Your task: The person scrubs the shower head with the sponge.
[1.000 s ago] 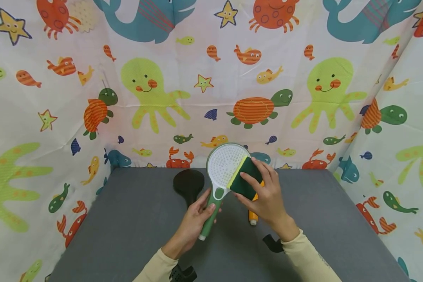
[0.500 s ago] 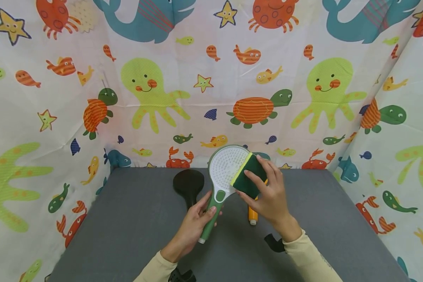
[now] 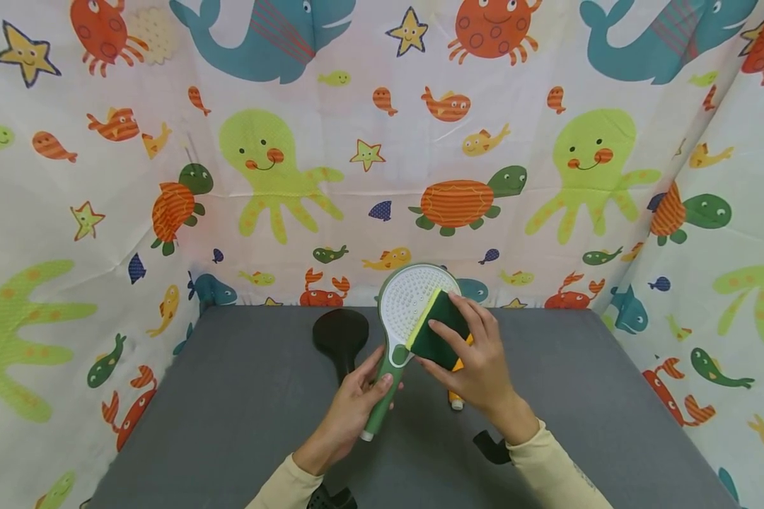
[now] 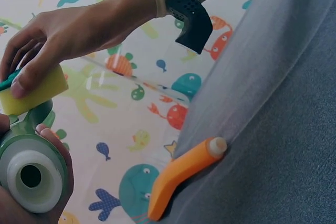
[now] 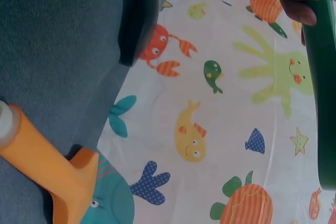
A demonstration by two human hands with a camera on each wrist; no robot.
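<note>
My left hand [image 3: 350, 410] grips the green handle of a shower head [image 3: 406, 300] with a round white nozzle face. The shower head is tilted up off the table. In my right hand [image 3: 480, 360] is a sponge [image 3: 444, 331], yellow with a dark green scouring side, pinched between thumb and fingers. Its yellow side lies against the right part of the nozzle face. The left wrist view shows the handle's open white end [image 4: 47, 190] close up, with the yellow sponge [image 4: 39, 90] behind it. In the right wrist view, the left fingers [image 5: 299, 3] curl round the green handle [image 5: 315, 82].
A black shower head [image 3: 340, 336] lies on the grey table [image 3: 248, 410] behind the left hand. An orange shower head [image 4: 184, 174] lies to the right, partly hidden by the right hand in the head view. A patterned curtain [image 3: 369, 191] surrounds the table.
The right hand drew the sponge right and slightly up, then back left and down across the nozzle face. The left hand keeps its grip; the shower head has shifted only slightly.
</note>
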